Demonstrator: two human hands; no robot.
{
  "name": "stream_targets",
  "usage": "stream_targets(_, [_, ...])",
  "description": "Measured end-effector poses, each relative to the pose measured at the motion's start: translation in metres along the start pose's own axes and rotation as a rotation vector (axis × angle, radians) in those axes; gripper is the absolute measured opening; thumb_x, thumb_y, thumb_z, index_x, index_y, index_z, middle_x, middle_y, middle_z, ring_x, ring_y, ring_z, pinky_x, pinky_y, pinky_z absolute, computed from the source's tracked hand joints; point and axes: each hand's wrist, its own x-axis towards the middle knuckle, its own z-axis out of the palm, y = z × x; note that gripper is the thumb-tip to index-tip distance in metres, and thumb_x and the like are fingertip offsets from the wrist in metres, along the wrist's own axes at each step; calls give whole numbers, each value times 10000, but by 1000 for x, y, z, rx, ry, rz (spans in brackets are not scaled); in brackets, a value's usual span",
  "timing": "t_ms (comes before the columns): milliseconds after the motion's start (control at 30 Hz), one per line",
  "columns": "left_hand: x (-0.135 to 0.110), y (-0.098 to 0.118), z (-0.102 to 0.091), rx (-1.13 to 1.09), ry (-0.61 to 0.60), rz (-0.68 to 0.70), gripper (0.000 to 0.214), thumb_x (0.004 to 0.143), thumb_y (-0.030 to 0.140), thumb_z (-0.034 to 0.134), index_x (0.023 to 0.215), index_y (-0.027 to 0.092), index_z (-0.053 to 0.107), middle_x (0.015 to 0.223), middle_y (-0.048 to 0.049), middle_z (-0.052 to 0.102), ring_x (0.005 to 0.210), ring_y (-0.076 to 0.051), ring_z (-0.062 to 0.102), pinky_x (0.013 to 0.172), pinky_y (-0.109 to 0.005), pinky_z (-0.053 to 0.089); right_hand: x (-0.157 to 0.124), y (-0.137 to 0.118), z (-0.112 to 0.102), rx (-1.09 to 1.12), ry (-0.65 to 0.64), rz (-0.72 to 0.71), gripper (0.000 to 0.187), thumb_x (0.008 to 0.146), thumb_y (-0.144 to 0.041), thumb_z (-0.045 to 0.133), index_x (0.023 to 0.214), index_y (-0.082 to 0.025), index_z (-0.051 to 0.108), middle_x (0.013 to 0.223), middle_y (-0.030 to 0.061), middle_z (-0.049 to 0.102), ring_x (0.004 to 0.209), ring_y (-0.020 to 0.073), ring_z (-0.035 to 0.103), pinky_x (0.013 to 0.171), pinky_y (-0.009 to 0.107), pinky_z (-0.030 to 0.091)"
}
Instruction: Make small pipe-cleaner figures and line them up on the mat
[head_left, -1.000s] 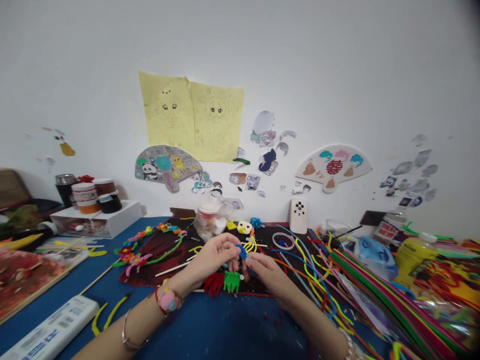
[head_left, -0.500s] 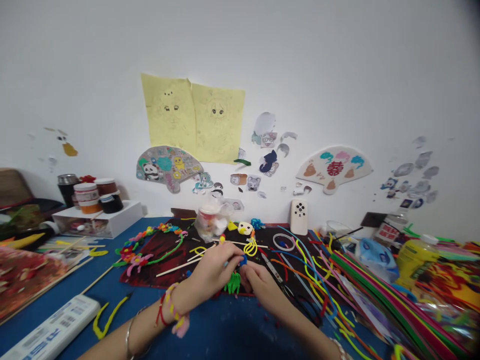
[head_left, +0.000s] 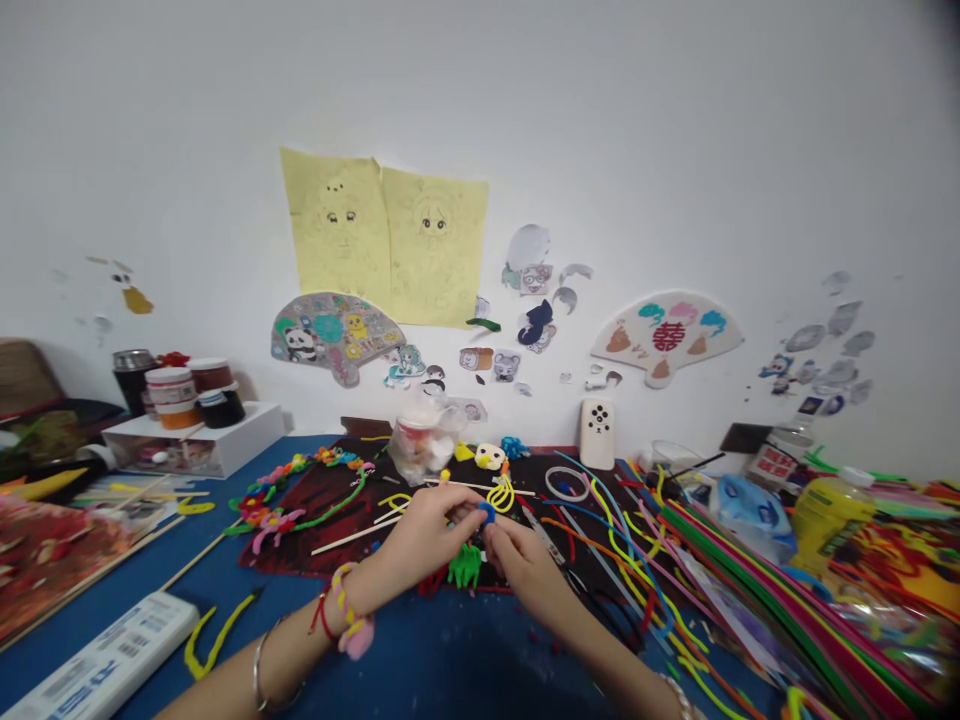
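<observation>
**Bench and room:** one bench (head_left: 420, 665) with a blue top, spattered with paint, stands against one white wall (head_left: 600, 130).

**Wall items:** two yellow paper sheets (head_left: 334, 235) bearing pencil faces, side by side; two fan-shaped cutouts, one with a panda (head_left: 334, 335), one with a red double-happiness character (head_left: 667, 335); many small stickers.

**Hands:** the left hand (head_left: 427, 530) and right hand (head_left: 521, 565) are both closed, pinching one small blue pipe-cleaner piece (head_left: 488, 513) between them, above a dark red painted mat (head_left: 315, 510). The blue piece sits at the mat's middle, just above one green pipe-cleaner piece (head_left: 465, 567), with red pipe cleaner (head_left: 431, 583) beside it.

**Left wrist:** one pipe-cleaner bracelet (head_left: 349, 620), one red cord (head_left: 322, 620), one silver bangle (head_left: 259, 675).

**Bench items:** one pipe-cleaner flower garland (head_left: 292, 500); one plastic bag (head_left: 424, 445); one white ring (head_left: 566, 483); one white speaker box (head_left: 598, 433); one power strip (head_left: 105, 660); one yellow bottle (head_left: 829, 520); one large bundle of pipe cleaners (head_left: 757, 570); one white shelf (head_left: 191, 445) carrying three paint jars (head_left: 210, 375) and one dark tumbler (head_left: 131, 380).
</observation>
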Motion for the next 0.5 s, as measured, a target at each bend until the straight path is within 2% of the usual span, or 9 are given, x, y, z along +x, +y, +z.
stream_targets(133, [-7, -9, 7, 347, 99, 236, 183, 857, 214, 438, 881, 154, 609, 756, -51, 633, 686, -155, 576, 660, -260, 430, -1, -3, 0, -51, 9, -32, 259, 868, -303, 334, 648, -180, 395, 599, -44, 366, 550, 97, 314, 497, 211, 257])
stream_targets(200, [-6, -11, 5, 471, 81, 301, 200, 866, 238, 419, 863, 151, 599, 726, -54, 613, 663, -159, 566, 636, -264, 419, -1, -3, -1, -102, 6, -26, 268, 866, -299, 330, 629, -182, 375, 584, -46, 354, 543, 96, 309, 491, 211, 246])
stream_targets(400, [0, -8, -12, 646, -130, 296, 222, 881, 274, 377, 801, 164, 553, 692, -36, 581, 648, -166, 555, 584, -255, 385, -1, 2, -1, -371, 34, -76, 287, 867, -274, 338, 595, -182, 347, 548, -48, 378, 521, 95, 342, 491, 218, 210])
stream_targets(500, [-2, -5, -11, 660, -155, 252, 208, 865, 240, 384, 733, 169, 528, 651, -27, 561, 604, -159, 536, 567, -253, 363, -3, 6, 3, -472, 53, -92, 274, 867, -254, 337, 606, -181, 374, 556, -39, 433, 513, 97, 369, 494, 221, 209])
